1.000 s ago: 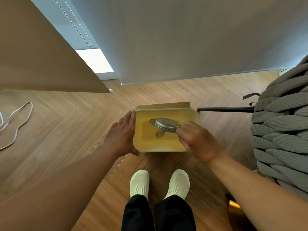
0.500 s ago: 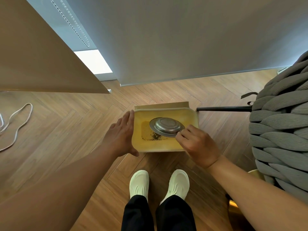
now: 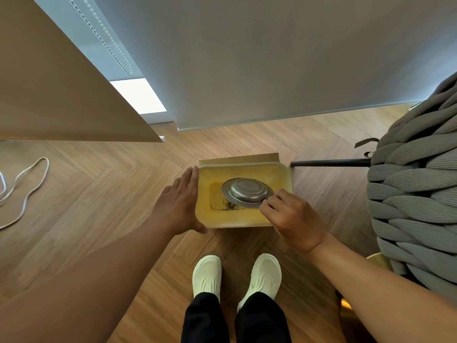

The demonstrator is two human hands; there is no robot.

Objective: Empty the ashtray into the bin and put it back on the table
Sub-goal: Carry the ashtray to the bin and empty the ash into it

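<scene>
Frame centre: right hand [image 3: 294, 216] grip pinches steel ashtray [image 3: 248, 193] by rim, upturned over yellow bin [image 3: 243, 220]. Ash [image 3: 223, 203] lies in bin. Left hand [image 3: 181, 206] grip released, flat on bin side. Dumping seemingly done; return to counter remains.

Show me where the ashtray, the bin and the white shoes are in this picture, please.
ashtray [image 3: 248, 192]: head view, on its upturned metal underside.
bin [image 3: 243, 166]: head view, on the far rim of the yellow container.
white shoes [image 3: 206, 274]: head view, on the top of the left shoe.
</scene>
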